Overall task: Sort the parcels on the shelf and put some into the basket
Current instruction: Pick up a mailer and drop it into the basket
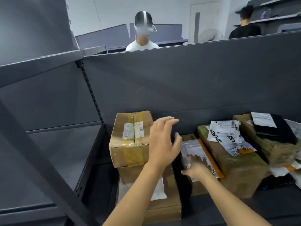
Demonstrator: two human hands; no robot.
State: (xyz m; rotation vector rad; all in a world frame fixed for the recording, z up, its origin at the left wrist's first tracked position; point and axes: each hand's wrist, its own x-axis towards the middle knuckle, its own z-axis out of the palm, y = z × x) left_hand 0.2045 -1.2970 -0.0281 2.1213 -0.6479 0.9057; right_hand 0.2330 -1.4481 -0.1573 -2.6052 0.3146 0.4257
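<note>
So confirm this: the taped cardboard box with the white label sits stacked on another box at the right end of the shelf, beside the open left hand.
Wrong end. The head view shows the taped cardboard box stacked on another box at the left of the parcels, beside the open left hand.

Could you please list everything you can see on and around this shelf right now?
Cardboard boxes: at least five, brown, stacked left and lying right on the shelf.
Poly mailers: several, white and black, on the right boxes.
Flat packet: one, grey with orange edge, centre.
Shelf: dark grey.
Other people: two, behind the shelf.
Basket: not visible.
Left hand: open, beside the taped box.
Right hand: on the flat packet.
</note>
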